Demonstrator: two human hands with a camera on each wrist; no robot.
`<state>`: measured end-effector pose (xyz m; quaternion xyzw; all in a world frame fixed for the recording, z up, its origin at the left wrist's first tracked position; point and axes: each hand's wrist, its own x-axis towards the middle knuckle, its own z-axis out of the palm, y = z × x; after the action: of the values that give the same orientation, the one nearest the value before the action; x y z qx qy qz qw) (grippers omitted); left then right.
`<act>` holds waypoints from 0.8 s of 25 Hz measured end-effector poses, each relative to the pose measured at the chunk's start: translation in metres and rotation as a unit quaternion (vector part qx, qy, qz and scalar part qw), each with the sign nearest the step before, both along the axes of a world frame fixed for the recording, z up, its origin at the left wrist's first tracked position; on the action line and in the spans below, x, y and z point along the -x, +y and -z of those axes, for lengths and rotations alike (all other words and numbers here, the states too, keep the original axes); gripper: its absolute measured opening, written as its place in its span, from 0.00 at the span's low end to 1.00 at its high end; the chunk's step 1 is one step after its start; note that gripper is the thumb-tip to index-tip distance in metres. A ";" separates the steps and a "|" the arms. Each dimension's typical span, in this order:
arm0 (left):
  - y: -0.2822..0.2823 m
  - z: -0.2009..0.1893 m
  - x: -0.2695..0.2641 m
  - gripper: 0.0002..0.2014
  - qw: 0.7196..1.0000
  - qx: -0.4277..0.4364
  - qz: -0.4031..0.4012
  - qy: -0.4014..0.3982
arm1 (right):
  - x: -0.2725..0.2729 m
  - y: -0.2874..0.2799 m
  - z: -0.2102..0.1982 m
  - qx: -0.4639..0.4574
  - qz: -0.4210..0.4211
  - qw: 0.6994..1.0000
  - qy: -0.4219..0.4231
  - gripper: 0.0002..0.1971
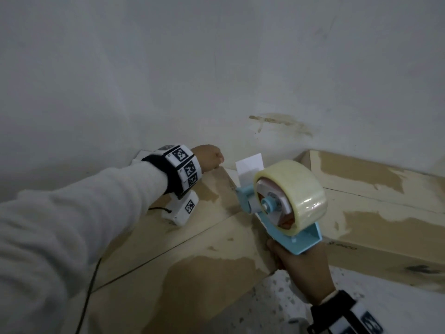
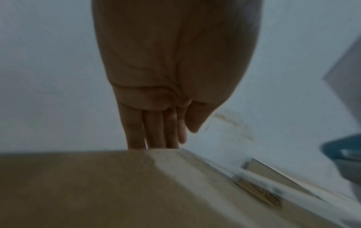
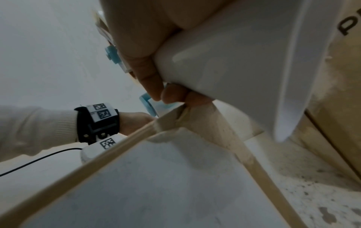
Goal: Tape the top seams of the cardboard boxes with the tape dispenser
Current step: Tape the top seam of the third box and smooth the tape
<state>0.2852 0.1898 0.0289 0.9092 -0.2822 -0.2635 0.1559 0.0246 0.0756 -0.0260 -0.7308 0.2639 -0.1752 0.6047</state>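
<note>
A tape dispenser (image 1: 286,208) with a blue frame and a roll of clear tape (image 1: 296,189) hovers over the right end of the near cardboard box (image 1: 192,239). My right hand (image 1: 286,259) grips its handle (image 3: 234,61), with fingers (image 3: 154,83) curled round it. The seam (image 1: 166,251) runs diagonally across the box top. My left hand (image 1: 213,161) reaches to the box's far edge. Its straight fingers (image 2: 154,132) drop behind that edge (image 2: 136,152), which hides the tips. A white flap (image 1: 249,167) stands at the dispenser's front.
A second cardboard box (image 1: 385,213) lies to the right, against the wall (image 1: 216,80). The wall stands close behind both boxes. Speckled floor (image 1: 289,300) shows between the boxes. A black cable (image 1: 90,283) hangs from my left wrist camera across the near box.
</note>
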 end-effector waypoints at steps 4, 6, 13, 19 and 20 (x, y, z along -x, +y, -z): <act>0.015 0.019 0.038 0.27 0.990 -0.067 0.119 -0.045 | 0.000 0.002 -0.003 0.016 -0.010 1.000 0.003 0.12; 0.016 0.028 0.047 0.35 0.991 -0.073 0.097 -0.063 | -0.001 0.003 -0.008 0.036 -0.024 0.999 0.012 0.11; 0.009 0.028 0.061 0.42 0.988 -0.121 0.051 -0.086 | 0.019 -0.003 -0.029 0.032 -0.061 0.996 0.058 0.11; 0.007 0.023 0.057 0.46 0.982 -0.174 0.038 -0.068 | 0.092 -0.015 -0.018 -0.002 -0.019 0.993 0.116 0.08; 0.007 0.023 0.057 0.47 0.980 -0.183 0.038 -0.069 | 0.102 -0.018 -0.013 0.001 -0.014 0.992 0.129 0.07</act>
<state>0.2278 0.1973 0.0063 0.9269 -0.2739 -0.2530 -0.0435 -0.0778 0.0572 -0.0126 -0.7517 0.3296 -0.0713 0.5668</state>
